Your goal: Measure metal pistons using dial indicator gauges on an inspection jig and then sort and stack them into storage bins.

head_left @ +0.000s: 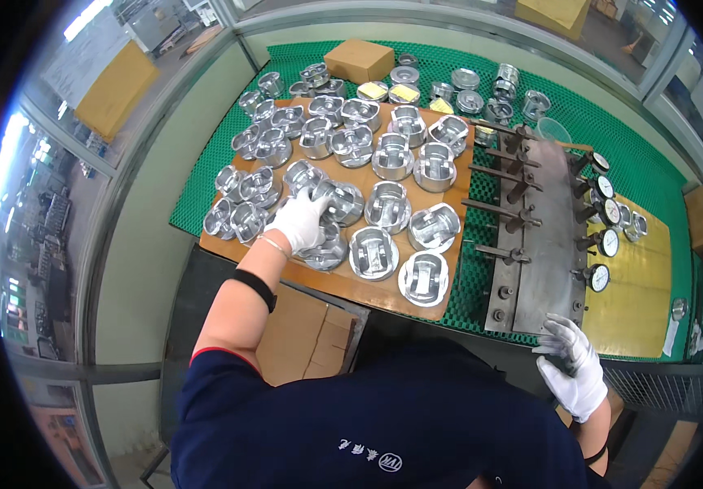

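The pistons [373,253] are silver, the board [335,284] orange-brown, the mat [612,147] mesh-patterned green, dial faces [609,244] apparently white.

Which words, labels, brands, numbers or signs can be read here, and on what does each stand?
Dark blue shirt: white lettering beside an oval emblem, not copied out here.
Round dial gauges: face markings too small to read.
Yellow slips near the back: any writing too small to read.
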{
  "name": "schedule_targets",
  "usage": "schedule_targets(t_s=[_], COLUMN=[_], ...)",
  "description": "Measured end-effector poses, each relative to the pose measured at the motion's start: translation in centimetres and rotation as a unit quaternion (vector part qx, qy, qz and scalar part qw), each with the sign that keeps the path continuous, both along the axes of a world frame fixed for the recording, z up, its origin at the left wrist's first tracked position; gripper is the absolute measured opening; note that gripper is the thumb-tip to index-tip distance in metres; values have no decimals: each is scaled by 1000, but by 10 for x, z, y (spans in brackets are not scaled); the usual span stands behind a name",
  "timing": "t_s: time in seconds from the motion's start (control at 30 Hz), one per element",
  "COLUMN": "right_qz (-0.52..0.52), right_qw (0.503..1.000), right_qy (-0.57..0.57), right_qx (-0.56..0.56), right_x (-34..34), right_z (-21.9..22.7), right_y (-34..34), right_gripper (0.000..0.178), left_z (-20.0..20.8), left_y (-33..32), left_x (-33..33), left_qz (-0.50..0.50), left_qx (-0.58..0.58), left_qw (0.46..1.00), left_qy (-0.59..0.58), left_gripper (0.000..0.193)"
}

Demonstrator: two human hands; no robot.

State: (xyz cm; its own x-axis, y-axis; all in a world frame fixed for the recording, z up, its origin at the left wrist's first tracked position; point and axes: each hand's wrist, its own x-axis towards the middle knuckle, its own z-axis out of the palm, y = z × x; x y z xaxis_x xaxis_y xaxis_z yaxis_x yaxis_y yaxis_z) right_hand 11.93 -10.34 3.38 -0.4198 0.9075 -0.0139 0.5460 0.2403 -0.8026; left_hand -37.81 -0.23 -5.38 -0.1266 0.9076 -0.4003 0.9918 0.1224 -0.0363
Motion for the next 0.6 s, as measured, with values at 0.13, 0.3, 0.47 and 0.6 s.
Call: schedule_targets(t_s=[0.13, 0.3, 0.47, 0.6], right_qz=[-32, 78, 186, 202], right_qw=[998, 993, 959, 896], right_qy=[33, -68, -214, -387], right_qx=[-40, -53, 4, 84], right_x=[-1, -60, -135, -179], right_z=[-1, 2, -32, -65], right_y=[-17, -3, 20, 37], right_gripper=[54, 50, 48, 34], left_z=[9, 130, 249, 234], left_y=[-29, -89, -206, -233], left_x=[-1, 37, 17, 6], left_qz=[-2, -94, -453, -465], left_qx=[130, 433, 265, 162], left_qw=[991, 825, 773, 717], left_qy=[-42, -350, -357, -493], left_gripper=[87, 55, 12, 16])
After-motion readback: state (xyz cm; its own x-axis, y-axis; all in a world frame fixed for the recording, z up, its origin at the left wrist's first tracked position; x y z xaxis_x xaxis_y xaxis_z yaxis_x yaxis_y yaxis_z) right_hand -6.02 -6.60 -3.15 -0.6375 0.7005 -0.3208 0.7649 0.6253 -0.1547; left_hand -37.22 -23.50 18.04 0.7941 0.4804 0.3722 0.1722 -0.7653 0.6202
